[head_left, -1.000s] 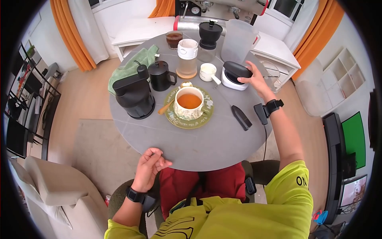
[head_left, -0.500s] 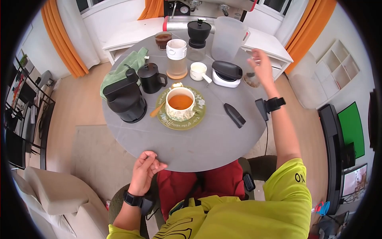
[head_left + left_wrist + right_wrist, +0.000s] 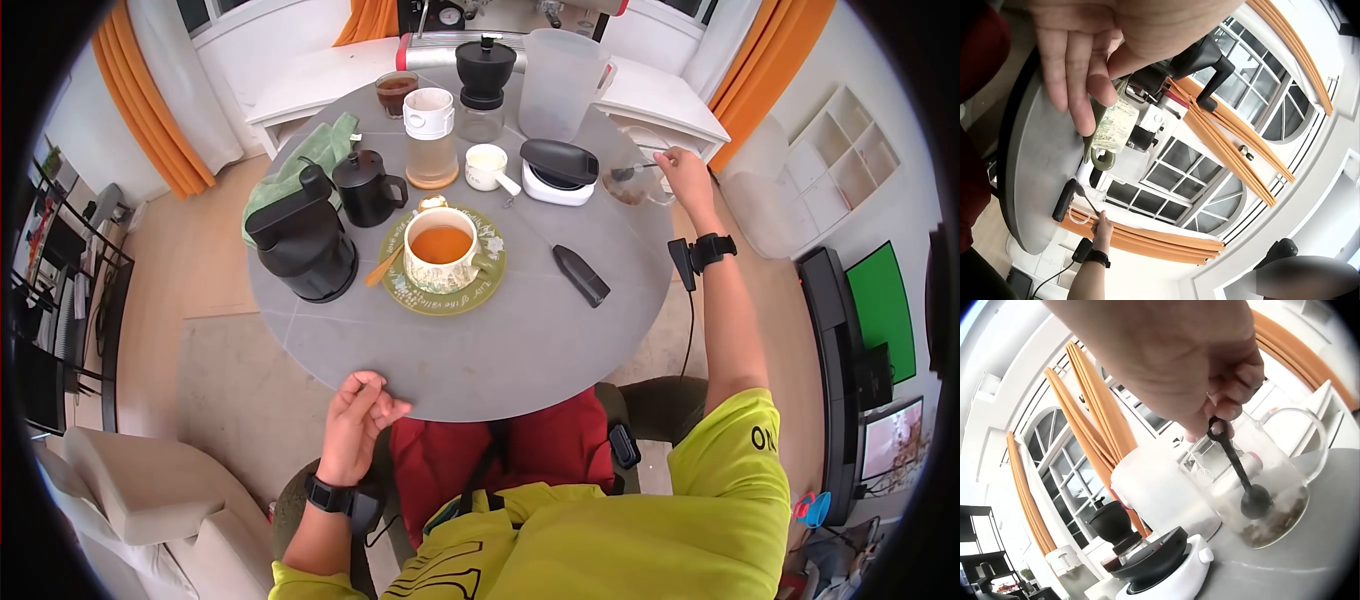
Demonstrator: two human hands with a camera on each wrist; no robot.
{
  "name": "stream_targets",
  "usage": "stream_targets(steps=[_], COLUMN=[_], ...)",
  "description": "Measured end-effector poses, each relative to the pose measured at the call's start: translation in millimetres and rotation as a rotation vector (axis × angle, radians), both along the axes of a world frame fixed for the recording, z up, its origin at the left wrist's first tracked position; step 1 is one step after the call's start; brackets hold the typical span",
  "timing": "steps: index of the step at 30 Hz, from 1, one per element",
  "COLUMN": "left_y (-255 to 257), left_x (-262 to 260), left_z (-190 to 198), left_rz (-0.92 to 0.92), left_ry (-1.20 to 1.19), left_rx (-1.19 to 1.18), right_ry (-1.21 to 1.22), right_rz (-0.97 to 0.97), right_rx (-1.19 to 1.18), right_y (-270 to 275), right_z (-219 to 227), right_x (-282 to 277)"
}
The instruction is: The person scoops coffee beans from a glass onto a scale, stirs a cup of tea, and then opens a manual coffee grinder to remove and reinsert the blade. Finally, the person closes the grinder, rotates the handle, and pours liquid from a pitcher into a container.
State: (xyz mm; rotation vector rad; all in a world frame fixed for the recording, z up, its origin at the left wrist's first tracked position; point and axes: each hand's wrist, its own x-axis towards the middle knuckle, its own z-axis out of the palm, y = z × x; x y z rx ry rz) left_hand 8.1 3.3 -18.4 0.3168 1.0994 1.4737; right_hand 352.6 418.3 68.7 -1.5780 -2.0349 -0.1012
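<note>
My right hand (image 3: 688, 180) pinches the ring end of a black measuring spoon (image 3: 1235, 459) between thumb and fingers. The spoon's round bowl hangs low at a clear glass jug (image 3: 1213, 490), close above loose brown bits (image 3: 1279, 525) at its bottom. To the left of that jug stands a white scale (image 3: 560, 190) bearing a black oval dish (image 3: 560, 160). My left hand (image 3: 358, 420) hovers by the table's front edge, fingers loosely curled with nothing in them. Ahead of it, a cup of amber drink (image 3: 440, 245) sits on a green saucer (image 3: 430, 302).
On the grey round table (image 3: 470, 375) stand a black kettle-like appliance (image 3: 305, 250), a black lidded pot (image 3: 368, 190), a manual grinder (image 3: 485, 75), a frosted pitcher (image 3: 560, 85), a small white cup (image 3: 487, 168) and a dark handheld tool (image 3: 580, 277). A green towel (image 3: 300, 165) lies at the left.
My right hand has left the black dish on the scale, moved right to the glass jug and taken hold of the measuring spoon. The left hand has stayed at the table edge.
</note>
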Motion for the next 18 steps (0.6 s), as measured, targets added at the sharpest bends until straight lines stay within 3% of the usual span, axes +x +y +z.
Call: stream_targets(steps=[12, 15, 18], left_y=[0, 0, 0], left_x=[0, 0, 0], left_z=[-1, -1, -2], left_rz=[-0.008, -0.003, -0.004], left_ry=[-0.001, -0.006, -0.014], left_rx=[0.014, 0.009, 0.009], right_ry=[-0.333, -0.541, -0.578], right_rz=[0.267, 0.23, 0.19], right_rx=[0.242, 0.221, 0.167], right_y=[13, 14, 12], right_z=[14, 14, 16], right_x=[-5, -8, -12])
